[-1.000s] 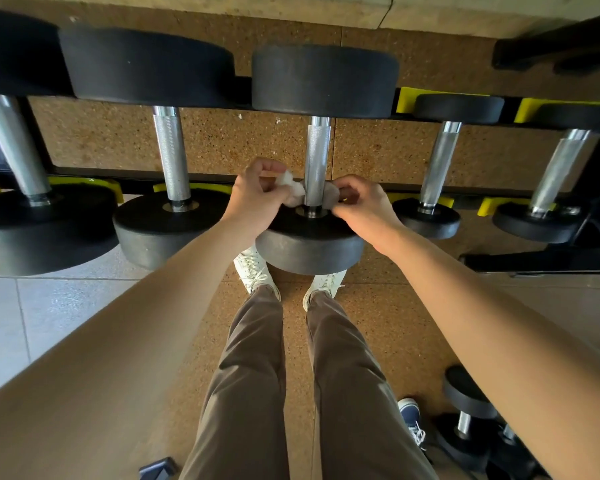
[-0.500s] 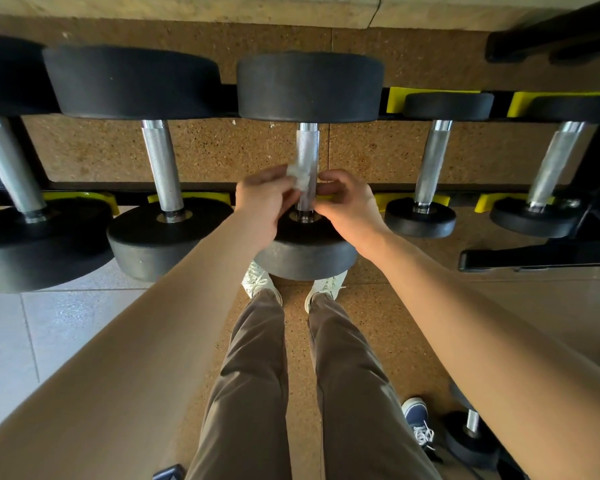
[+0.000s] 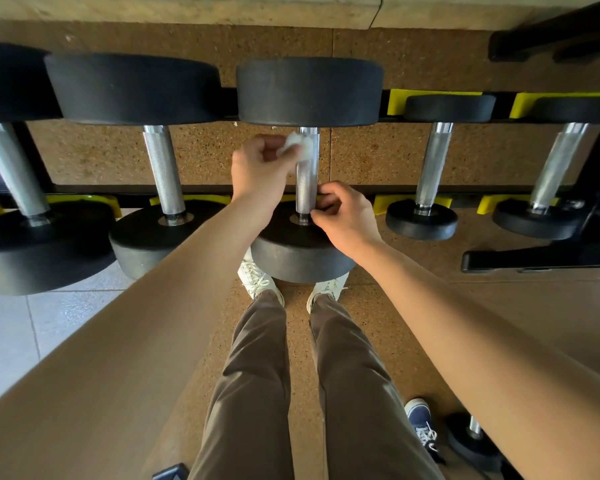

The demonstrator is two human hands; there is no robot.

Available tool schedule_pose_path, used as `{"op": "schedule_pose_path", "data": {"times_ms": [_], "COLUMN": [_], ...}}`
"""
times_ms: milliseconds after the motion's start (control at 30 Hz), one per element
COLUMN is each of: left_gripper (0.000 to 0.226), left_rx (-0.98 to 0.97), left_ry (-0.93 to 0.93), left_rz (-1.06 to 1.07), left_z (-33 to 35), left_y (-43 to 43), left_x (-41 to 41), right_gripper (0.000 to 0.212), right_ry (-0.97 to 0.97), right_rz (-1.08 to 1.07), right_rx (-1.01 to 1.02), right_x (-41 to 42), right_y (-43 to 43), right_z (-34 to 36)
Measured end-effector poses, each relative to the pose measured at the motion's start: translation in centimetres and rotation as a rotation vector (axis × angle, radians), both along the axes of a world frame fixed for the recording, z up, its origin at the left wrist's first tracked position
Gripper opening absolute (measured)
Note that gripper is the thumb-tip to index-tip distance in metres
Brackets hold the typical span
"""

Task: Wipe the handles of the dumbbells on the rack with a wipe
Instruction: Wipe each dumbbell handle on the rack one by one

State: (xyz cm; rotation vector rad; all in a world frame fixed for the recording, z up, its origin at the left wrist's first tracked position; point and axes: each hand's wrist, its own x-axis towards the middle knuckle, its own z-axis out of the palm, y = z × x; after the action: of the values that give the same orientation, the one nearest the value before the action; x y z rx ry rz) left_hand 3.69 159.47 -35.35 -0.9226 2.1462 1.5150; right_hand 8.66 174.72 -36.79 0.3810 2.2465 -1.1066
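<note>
A row of black dumbbells with knurled steel handles lies on a black rack [image 3: 201, 197] with yellow cradles. The middle dumbbell's handle [image 3: 306, 181] runs away from me. My left hand [image 3: 257, 171] presses a small white wipe [image 3: 295, 144] against the far end of that handle, close to the far weight [image 3: 309, 91]. My right hand [image 3: 343, 216] pinches the near end of the same handle with thumb and fingers, just above the near weight [image 3: 298, 254].
More dumbbells lie on either side: one to the left [image 3: 163, 171], two smaller to the right [image 3: 433, 164]. My legs and white shoes [image 3: 257, 278] stand under the rack. Another person's blue shoe [image 3: 421, 424] and a small dumbbell [image 3: 471, 441] are at lower right.
My left hand has slid the wipe up the middle handle from its near end toward the far weight. My right hand has stayed at the near end.
</note>
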Motion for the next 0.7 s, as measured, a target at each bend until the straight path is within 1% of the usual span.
{"op": "schedule_pose_path", "data": {"times_ms": [100,167,233,300,333,400,433,500,533,567,633,700], "left_gripper": [0.019,0.018,0.020,0.021,0.021,0.019,0.017,0.008,0.005,0.006,0.015,0.025], "left_rx": [-0.083,-0.155,-0.195,-0.200,-0.186,-0.123,-0.057,0.133,0.220,0.277,0.288,0.145], "left_ry": [0.026,-0.004,-0.065,-0.173,-0.209,-0.199,-0.167,-0.111,-0.091,-0.073,-0.031,-0.003], "left_rz": [-0.069,-0.144,-0.230,-0.378,-0.436,-0.441,-0.389,-0.240,-0.186,-0.157,-0.129,-0.132], "left_z": [-0.1,0.2,0.5,0.5,0.5,0.4,0.5,1.1,1.5,1.7,1.8,1.4], "left_y": [1.1,1.2,0.8,0.2,-0.1,-0.4,-0.4,-0.2,0.0,0.1,0.3,0.2], "left_x": [-1.1,-0.8,0.3,1.6,2.3,3.1,3.3,3.4,3.4,3.4,3.5,3.6], "right_gripper": [0.023,0.027,0.035,0.049,0.056,0.061,0.057,0.042,0.034,0.027,0.012,0.003], "right_ry": [0.005,0.015,0.043,0.105,0.148,0.238,0.286,0.352,0.345,0.313,0.258,0.269], "right_rz": [0.000,-0.015,-0.049,-0.066,-0.040,0.052,0.094,0.132,0.133,0.126,0.047,-0.122], "right_rx": [0.032,0.030,0.006,-0.018,-0.017,-0.019,-0.036,-0.063,-0.061,-0.046,0.004,0.063], "right_x": [0.0,0.0,0.1,0.2,0.3,0.2,0.1,-0.6,-1.2,-1.9,-3.2,-4.3], "right_y": [-0.2,-0.2,-0.2,-0.1,0.0,0.0,0.0,0.1,0.1,0.1,0.5,0.6], "right_z": [-0.1,-0.1,0.1,0.3,0.5,0.8,1.0,1.4,1.7,1.8,1.8,1.6]}}
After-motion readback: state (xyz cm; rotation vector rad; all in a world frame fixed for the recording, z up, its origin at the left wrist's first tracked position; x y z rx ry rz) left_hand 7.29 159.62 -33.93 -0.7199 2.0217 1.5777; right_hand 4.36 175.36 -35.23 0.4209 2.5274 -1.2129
